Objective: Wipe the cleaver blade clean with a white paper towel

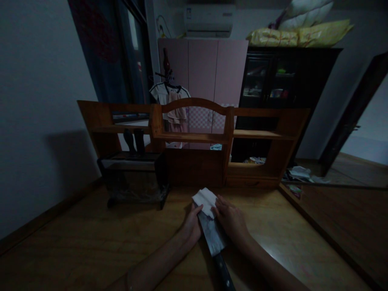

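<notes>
A cleaver [213, 235] with a broad steel blade lies flat on the wooden desk [91, 242], its black handle pointing toward me. A folded white cloth [205, 200] covers the blade's far end. My left hand [191, 225] rests against the blade's left edge, fingers curled, thumb touching the cloth. My right hand [230, 220] sits on the right side of the blade, fingertips pressing the cloth's edge.
A dark knife block rack [133, 176] stands at the desk's back left. A wooden shelf unit [194, 137] runs along the back edge. Beyond are a pink wardrobe [203, 72], a dark cabinet [287, 76] and a door [351, 117] at right.
</notes>
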### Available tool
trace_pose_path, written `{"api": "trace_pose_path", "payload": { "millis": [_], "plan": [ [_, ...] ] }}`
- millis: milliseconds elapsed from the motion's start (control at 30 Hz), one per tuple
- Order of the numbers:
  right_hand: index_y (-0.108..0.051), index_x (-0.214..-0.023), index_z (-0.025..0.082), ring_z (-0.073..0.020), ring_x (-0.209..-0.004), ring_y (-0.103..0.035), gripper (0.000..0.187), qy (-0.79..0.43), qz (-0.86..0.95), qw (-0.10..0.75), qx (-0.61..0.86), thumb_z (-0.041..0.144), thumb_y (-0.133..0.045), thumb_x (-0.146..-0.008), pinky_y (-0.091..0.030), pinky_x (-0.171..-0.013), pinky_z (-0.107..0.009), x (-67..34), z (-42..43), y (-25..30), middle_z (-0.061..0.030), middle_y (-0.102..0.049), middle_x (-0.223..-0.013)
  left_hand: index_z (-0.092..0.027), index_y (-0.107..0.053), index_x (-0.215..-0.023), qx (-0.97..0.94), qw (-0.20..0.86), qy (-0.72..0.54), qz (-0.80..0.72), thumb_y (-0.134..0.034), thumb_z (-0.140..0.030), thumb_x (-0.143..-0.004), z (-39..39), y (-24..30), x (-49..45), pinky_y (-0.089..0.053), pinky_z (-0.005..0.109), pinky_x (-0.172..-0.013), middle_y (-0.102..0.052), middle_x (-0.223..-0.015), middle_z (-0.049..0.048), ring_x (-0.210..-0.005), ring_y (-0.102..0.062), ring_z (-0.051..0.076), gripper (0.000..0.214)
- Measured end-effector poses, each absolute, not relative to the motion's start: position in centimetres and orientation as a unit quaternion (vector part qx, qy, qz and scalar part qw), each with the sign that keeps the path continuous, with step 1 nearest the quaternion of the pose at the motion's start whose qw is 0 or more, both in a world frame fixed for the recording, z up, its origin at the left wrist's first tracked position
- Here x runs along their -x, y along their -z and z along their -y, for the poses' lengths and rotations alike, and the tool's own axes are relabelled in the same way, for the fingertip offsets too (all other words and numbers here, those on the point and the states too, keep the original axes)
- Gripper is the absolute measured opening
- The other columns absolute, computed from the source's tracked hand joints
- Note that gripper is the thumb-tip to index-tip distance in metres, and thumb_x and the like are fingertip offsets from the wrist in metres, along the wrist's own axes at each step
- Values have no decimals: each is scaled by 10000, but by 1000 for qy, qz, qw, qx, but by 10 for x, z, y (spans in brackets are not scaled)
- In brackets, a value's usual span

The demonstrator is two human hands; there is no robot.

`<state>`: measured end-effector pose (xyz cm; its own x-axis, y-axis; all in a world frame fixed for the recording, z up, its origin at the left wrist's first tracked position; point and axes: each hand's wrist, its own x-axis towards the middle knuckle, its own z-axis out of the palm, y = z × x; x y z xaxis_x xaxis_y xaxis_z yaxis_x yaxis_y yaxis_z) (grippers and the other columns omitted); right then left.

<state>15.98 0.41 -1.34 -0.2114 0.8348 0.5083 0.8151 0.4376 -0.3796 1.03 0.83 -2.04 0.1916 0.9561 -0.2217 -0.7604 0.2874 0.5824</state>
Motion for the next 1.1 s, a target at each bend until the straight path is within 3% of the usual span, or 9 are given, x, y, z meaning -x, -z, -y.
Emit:
{"api": "trace_pose_path", "payload": {
  "millis": [200,433,900,1100],
  "plan": [
    [-688,-1086,216,-231,-949,-660,231,-33,769,330,546,261,-515,-940,-504,-841,-311,-158,-3,13,-63,-657,-1149,-222,-462,-1104,-214,748,-573,-256,-596,-98,-751,-8,23,-10,-513,322,-751,-640,-944,50,-770,-645,176,398],
    [-684,-1081,217,-207,-819,-685,244,-65,763,335,549,270,-484,-952,-486,-688,-244,-160,-1,11,-49,-710,-993,-241,-418,-1164,-210,734,-569,-305,-588,-41,-713,-10,24,-11,-520,336,-759,-635,-981,53,-776,-655,183,522],
    [-701,-1082,242,-211,-727,-693,263,-35,749,306,586,311,-474,-971,-471,-605,-241,-162,-1,11,-56,-725,-899,-229,-474,-1122,-225,731,-566,-309,-639,-60,-670,-6,21,-10,-527,331,-733,-649,-944,51,-767,-655,192,510],
    [-721,-922,269,-238,-737,-687,210,12,749,280,600,395,-553,-934,-453,-627,-272,-159,5,4,-39,-723,-830,-202,-477,-1182,-226,733,-568,-297,-625,-62,-693,-5,17,-10,-528,322,-727,-660,-955,79,-771,-658,198,530]
  ]
}}
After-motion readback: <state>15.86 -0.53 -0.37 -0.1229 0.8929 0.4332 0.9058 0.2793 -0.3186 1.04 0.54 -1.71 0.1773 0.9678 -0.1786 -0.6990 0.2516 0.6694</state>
